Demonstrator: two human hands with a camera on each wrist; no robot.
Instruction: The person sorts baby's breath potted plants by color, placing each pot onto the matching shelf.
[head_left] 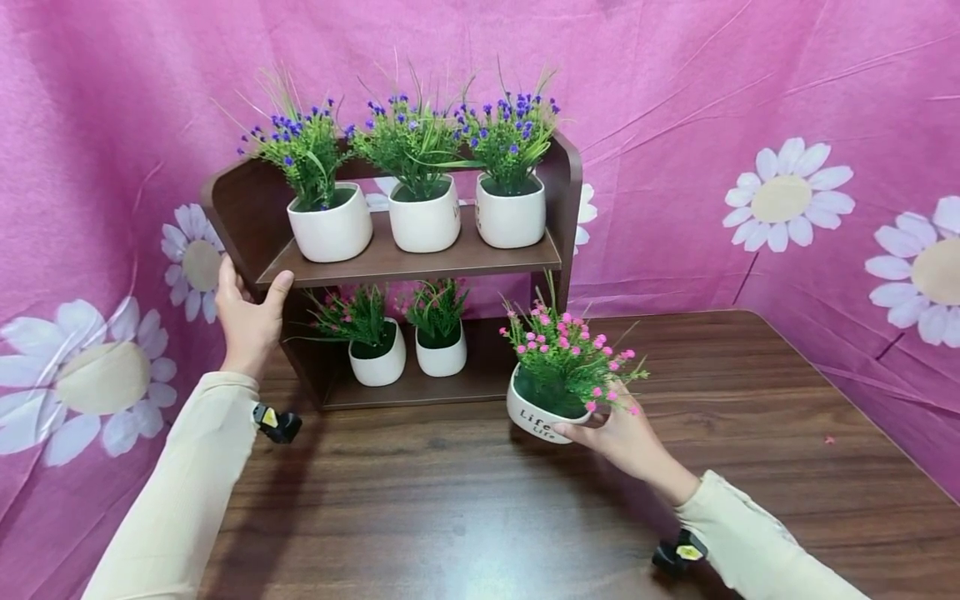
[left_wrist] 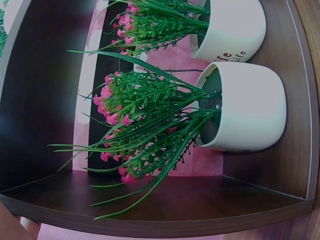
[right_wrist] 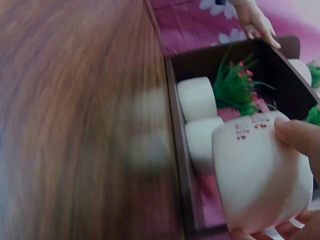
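Observation:
My right hand point(head_left: 626, 437) holds a white flower pot point(head_left: 543, 417) with pink artificial flowers, its thumb on the front with the "Life" lettering. The pot is tilted, in front of the lower right end of a dark brown two-tier shelf point(head_left: 420, 268). In the right wrist view, fingers curl beneath this pot point(right_wrist: 260, 175). My left hand point(head_left: 252, 321) grips the shelf's left side at the upper board, thumb in front. Two white pots point(head_left: 377, 358) with pink flowers stand on the lower tier, one nearest the left side panel point(left_wrist: 165, 220).
Three white pots with purple flowers point(head_left: 330, 225) line the upper tier. The shelf stands on a brown wooden table point(head_left: 420, 500). Behind hangs a pink cloth point(head_left: 652, 125) with white daisies. The table's right edge slants away beside the cloth.

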